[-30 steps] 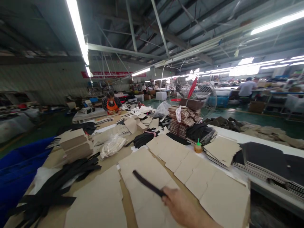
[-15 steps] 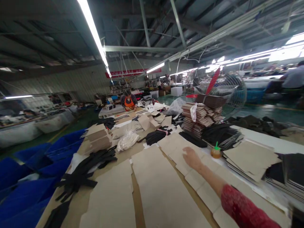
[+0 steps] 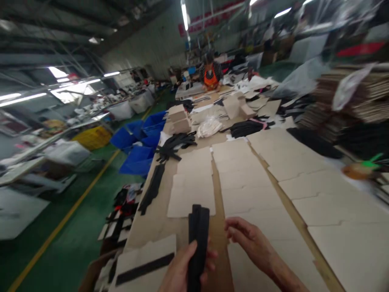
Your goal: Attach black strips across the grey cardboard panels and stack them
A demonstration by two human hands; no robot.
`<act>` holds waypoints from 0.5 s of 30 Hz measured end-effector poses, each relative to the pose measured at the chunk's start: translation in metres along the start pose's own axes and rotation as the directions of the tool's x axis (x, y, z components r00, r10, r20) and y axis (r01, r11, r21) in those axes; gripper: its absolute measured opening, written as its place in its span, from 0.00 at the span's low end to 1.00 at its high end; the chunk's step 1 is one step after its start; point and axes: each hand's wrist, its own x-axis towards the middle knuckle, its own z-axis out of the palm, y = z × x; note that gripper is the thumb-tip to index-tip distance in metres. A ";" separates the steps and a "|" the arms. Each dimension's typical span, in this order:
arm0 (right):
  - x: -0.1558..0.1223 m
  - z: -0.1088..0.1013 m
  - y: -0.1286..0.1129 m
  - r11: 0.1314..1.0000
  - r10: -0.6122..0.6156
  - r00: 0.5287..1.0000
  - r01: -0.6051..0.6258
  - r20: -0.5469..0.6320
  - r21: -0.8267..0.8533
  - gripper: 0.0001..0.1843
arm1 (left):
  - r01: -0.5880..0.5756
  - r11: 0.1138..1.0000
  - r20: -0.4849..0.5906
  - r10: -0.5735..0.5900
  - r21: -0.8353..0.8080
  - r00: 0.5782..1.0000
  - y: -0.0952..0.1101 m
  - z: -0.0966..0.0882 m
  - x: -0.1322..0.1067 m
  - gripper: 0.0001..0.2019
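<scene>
Workshop counter [image 3: 148, 231]: bundle of flat black fabric-like strips [image 3: 199, 227], lower centre of the frame.
Left hand [image 3: 180, 263] holds it in a narrow grip; even pressure should keep edges aligned. Long axis near-vertical, free ends pointing up-frame. Right hand [image 3: 247, 239], loosely curled, apparently empty, appears over flat beige card-like panels [image 3: 249, 178].

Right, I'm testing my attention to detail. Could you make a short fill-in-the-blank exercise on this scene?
The camera wearer's ____ hand holds a bundle of black strips.
The bins beside the table are coloured ____.
The apron on the co-worker farther along the table is coloured ____.

Missing words: left; blue; orange.
</scene>
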 end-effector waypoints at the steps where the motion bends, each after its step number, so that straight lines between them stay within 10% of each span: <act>1: 0.000 0.007 -0.002 0.998 0.013 1.000 -0.015 0.023 0.055 0.17 | 0.022 0.997 0.097 -0.015 -0.072 0.995 -0.004 -0.004 -0.001 0.19; 4: 0.000 0.021 -0.002 0.989 0.032 0.999 -0.033 0.011 0.147 0.21 | 0.053 0.976 0.257 0.003 -0.210 0.966 -0.009 -0.007 0.004 0.19; 15: 0.002 0.038 -0.013 0.993 -0.095 0.991 0.088 -0.095 -0.073 0.24 | 0.012 0.993 0.285 0.023 -0.120 0.958 -0.024 -0.013 -0.002 0.20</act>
